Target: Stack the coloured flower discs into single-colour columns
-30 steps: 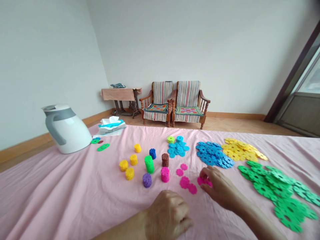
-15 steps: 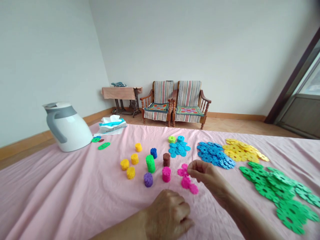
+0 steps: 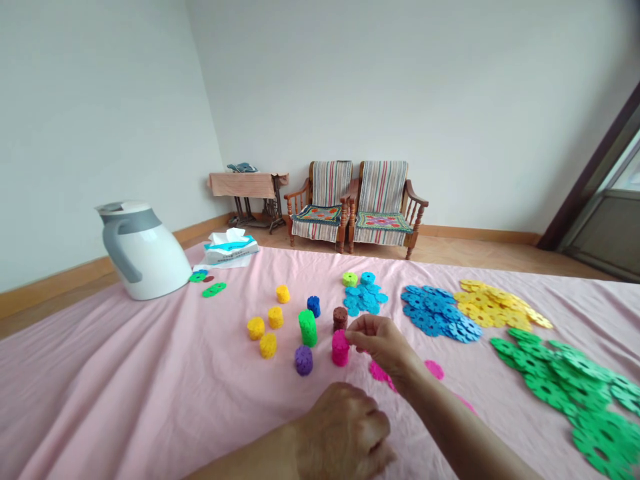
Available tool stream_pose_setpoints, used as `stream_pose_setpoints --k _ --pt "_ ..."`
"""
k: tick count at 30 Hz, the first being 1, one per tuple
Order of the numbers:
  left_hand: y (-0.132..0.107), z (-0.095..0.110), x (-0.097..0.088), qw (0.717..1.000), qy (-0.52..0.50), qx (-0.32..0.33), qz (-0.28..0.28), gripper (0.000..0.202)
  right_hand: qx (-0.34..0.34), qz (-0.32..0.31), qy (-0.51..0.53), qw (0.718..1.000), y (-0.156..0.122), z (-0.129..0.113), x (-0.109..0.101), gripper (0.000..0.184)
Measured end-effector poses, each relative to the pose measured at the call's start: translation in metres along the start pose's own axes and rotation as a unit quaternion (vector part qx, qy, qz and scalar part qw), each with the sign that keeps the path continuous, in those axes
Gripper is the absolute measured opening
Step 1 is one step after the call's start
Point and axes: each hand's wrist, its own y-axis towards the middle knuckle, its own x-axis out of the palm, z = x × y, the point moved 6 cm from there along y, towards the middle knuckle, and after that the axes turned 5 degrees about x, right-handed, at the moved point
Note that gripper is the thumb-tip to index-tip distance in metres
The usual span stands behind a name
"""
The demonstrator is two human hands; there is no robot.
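My right hand [image 3: 383,343] pinches a pink notched plastic disc at the top of the pink disc stack [image 3: 341,353]. Loose pink discs [image 3: 379,371] lie partly hidden beneath that hand and forearm; another pink disc [image 3: 434,369] shows to the right. My left hand [image 3: 345,430] rests on the cloth in front, fingers curled under; whether they hold anything is hidden. Around the pink stack stand a brown stack [image 3: 340,319], a tall green stack [image 3: 307,329], a purple stack [image 3: 303,360], a dark blue stack [image 3: 313,306] and several short yellow stacks [image 3: 268,345].
Spread at right are blue discs [image 3: 435,310], yellow discs [image 3: 495,303] and green discs [image 3: 565,373]. Light blue discs [image 3: 365,298] lie behind the stacks. A white jug [image 3: 150,257] and tissue box [image 3: 230,248] stand at left on the pink cloth [image 3: 165,373].
My right hand has moved left from the loose pink discs to the pink stack, bringing a pink disc to its top. My left hand stays in about the same place.
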Motion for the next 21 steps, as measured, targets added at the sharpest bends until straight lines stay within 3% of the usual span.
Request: stream_pose_setpoints --k 7,13,16,19,21 --pt "-0.001 -0.001 0.003 1.0 0.011 0.005 -0.004 0.029 -0.023 0.024 -0.078 0.996 0.003 0.001 -0.006 0.012" --pt "-0.002 -0.002 -0.003 0.999 -0.026 -0.013 0.021 0.029 -0.013 0.033 -0.085 0.996 -0.014 -0.014 -0.023 0.018" --pt "-0.003 -0.016 -0.027 0.99 -0.071 -0.072 0.102 0.023 -0.029 0.067 -0.093 0.993 -0.024 -0.015 -0.046 0.022" --pt "-0.011 -0.046 -0.059 0.952 -0.088 -0.196 0.219 0.017 -0.029 0.111 -0.111 0.987 -0.03 -0.007 -0.076 0.026" --pt "-0.014 -0.062 -0.071 0.936 -0.097 -0.239 0.239 0.008 -0.021 0.132 -0.122 0.983 -0.033 0.0 -0.094 0.028"
